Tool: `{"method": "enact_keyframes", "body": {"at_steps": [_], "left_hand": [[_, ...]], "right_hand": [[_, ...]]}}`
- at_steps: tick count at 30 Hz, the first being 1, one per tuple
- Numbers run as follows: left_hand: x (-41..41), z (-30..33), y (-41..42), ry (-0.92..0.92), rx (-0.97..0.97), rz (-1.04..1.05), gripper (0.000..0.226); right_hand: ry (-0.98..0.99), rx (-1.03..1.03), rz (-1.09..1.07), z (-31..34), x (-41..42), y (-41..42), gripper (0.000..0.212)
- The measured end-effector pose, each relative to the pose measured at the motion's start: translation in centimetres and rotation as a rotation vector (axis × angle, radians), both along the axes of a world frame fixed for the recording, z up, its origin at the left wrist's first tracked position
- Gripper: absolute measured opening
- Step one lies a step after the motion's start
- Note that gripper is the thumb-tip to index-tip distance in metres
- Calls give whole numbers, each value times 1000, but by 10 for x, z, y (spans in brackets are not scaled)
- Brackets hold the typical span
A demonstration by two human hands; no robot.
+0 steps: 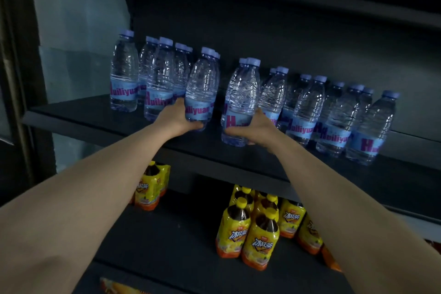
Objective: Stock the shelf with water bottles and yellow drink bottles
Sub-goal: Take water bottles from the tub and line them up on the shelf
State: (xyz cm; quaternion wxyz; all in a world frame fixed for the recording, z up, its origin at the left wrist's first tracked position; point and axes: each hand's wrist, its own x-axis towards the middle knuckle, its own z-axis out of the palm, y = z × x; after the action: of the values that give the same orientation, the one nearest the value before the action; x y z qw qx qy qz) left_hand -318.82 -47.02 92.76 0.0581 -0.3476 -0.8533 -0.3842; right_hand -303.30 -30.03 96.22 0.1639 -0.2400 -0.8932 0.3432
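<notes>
- Left hand (175, 118) grips a clear plastic water bottle with blue label (202, 93) standing on the dark upper shelf (95, 112).
- Right hand (256, 127) grips a second clear water bottle (241, 102) beside it.
- Yellow-labelled drink bottles (248, 229) stand on the lower shelf (167, 234).

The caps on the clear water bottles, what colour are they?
Pale purple caps, clearest in the head view.

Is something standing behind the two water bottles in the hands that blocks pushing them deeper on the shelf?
Yes. More water bottles stand directly behind the bottle in the right hand, and others behind the one in the left hand.
</notes>
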Motion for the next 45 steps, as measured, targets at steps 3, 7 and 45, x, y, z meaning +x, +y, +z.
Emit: {"method": "enact_keyframes", "body": {"at_steps": [3,7,45], "left_hand": [[-1,-1,0,-11,-1,9,82],[-2,-3,1,-13,-8,18,81],[110,-85,-148,718,19,151,26]], "right_hand": [[-1,24,-28,-6,-5,1,84],[42,103,-104,-12,-18,-5,88],[484,980,-89,-94,62,-139,24]]}}
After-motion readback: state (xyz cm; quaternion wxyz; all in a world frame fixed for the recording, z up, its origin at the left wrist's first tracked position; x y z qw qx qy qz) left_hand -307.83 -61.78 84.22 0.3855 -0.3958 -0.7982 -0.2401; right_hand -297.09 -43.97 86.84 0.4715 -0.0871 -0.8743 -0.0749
